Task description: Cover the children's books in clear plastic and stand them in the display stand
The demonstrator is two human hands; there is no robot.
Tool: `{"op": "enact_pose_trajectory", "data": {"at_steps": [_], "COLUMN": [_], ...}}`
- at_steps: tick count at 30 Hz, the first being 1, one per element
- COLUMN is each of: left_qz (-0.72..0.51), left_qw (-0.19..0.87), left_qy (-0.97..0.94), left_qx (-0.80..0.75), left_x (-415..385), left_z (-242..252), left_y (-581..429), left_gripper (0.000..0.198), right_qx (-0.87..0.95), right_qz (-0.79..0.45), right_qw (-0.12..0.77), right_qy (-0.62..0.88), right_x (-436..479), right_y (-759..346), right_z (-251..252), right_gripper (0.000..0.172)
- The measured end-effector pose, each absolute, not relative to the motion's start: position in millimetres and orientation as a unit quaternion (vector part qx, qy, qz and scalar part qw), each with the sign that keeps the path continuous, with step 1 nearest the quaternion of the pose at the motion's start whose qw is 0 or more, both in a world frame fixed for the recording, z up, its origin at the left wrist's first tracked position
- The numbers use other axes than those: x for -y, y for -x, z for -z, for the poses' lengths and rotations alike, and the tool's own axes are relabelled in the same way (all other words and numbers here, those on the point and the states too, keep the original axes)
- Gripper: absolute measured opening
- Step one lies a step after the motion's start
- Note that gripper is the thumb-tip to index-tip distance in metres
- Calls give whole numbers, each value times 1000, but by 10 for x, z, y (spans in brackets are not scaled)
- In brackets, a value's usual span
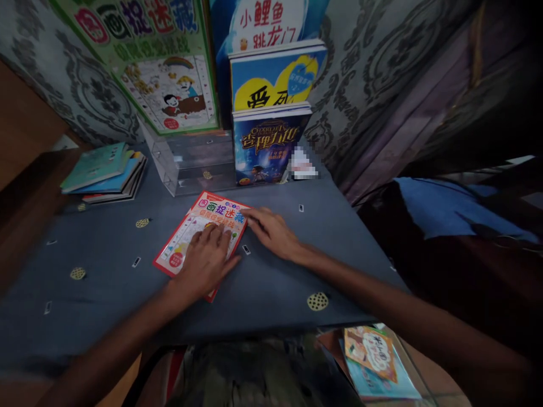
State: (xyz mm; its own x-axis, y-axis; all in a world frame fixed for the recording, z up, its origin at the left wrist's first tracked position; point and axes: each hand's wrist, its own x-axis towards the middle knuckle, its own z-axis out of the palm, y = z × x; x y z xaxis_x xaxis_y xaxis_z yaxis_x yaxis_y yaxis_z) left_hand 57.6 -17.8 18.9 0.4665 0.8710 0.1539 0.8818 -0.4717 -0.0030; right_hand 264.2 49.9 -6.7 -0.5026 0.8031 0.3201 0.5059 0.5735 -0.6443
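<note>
A children's picture book [182, 234] with a red border and colourful Chinese title lies face up and slanted on the cloth-covered table. My left hand [210, 257] rests flat on the cover with its fingers spread, hiding part of the lower picture. At the book's upper right edge, my right hand [274, 232] touches the corner with outstretched fingers. Its palm is turned partly down, and no grip on the book shows.
Behind stands a clear plastic rack [199, 161] with a green-bordered book [169, 90], a yellow-and-blue book [278, 76] and a dark blue book [269, 147]. A stack of books [102, 169] lies at left. More books [377, 362] sit low at bottom right. Blue cloth [441, 206] hangs right.
</note>
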Motion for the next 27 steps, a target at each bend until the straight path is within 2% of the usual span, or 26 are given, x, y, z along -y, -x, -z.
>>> {"op": "enact_pose_trajectory", "data": {"at_steps": [7, 11, 14, 27], "left_qz": [27, 2, -9, -14], "left_qw": [72, 48, 70, 182], "left_qy": [842, 849, 861, 876], "left_qx": [533, 526, 504, 446], "left_x": [115, 175, 227, 227], "left_z": [-199, -292, -326, -229], "left_y": [-770, -712, -658, -623], "left_gripper": [39, 35, 31, 32], "right_qx": [790, 762, 754, 729], "right_qz": [-233, -320, -362, -353], "right_qw": [345, 340, 335, 381], "right_qy": [451, 448, 433, 446], "right_x": [-851, -748, -675, -655], "right_y": [-2689, -2732, -2749, -2766], "right_z": [255, 195, 130, 105], "right_gripper": [38, 35, 33, 31]}}
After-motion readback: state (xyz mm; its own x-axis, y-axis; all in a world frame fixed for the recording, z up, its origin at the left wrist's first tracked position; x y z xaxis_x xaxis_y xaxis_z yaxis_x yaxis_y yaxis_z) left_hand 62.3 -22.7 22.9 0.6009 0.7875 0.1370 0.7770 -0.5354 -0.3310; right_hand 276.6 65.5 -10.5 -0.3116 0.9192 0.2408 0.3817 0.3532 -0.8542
